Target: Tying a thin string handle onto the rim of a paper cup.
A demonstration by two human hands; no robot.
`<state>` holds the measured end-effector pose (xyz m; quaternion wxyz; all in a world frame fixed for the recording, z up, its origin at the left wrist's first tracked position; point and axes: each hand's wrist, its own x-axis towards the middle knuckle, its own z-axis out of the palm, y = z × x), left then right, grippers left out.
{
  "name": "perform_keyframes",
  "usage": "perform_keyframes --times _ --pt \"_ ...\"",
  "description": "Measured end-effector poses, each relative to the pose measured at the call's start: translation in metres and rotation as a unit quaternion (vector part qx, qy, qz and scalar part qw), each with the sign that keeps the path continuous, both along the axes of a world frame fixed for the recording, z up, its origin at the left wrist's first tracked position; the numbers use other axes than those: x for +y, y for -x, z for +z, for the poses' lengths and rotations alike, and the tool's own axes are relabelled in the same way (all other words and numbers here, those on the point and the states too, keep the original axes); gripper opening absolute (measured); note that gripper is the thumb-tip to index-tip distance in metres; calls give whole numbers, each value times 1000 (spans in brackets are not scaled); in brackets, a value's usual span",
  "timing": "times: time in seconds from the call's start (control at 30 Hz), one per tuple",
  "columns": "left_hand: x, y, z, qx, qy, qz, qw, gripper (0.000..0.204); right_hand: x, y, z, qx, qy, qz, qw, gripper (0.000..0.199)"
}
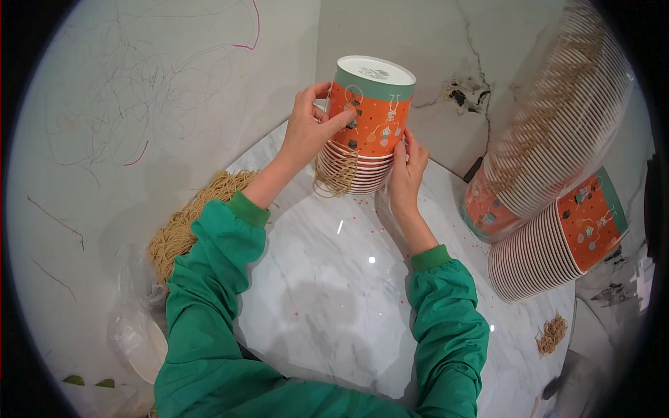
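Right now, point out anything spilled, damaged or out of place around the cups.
Tiny orange specks are scattered over the marble table below the cup stack held in the left hand and right hand. The wall behind is cracked and chipped, and scribbles mark the left wall.

A single head-worn fisheye looks steeply down, close over the marble table [334, 292].

Glossy printed paper cups [368, 118] nest above a polished, smooth marble tabletop [334, 292] beside rough twine [185, 226].

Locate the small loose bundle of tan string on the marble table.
The small bundle of tan string lies at the table's right edge, below the lying cup stacks.
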<state>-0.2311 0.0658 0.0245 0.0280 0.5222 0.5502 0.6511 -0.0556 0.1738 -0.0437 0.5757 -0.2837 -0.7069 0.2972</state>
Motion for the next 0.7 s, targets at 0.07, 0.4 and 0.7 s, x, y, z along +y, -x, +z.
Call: perform_keyframes --times 0.07,0.4,0.7 --pt "1 0 -2 -4 0 -5 1000 70 0 -1 0 4 8 15 1000 44" --pt "2 -3 -7 -54 -12 -17 998 72 -1 -2 3 16 38 61 997 47" --pt "0 -3 -7 -60 -4 -21 998 71 -1 -3 2 1 32 53 998 47"
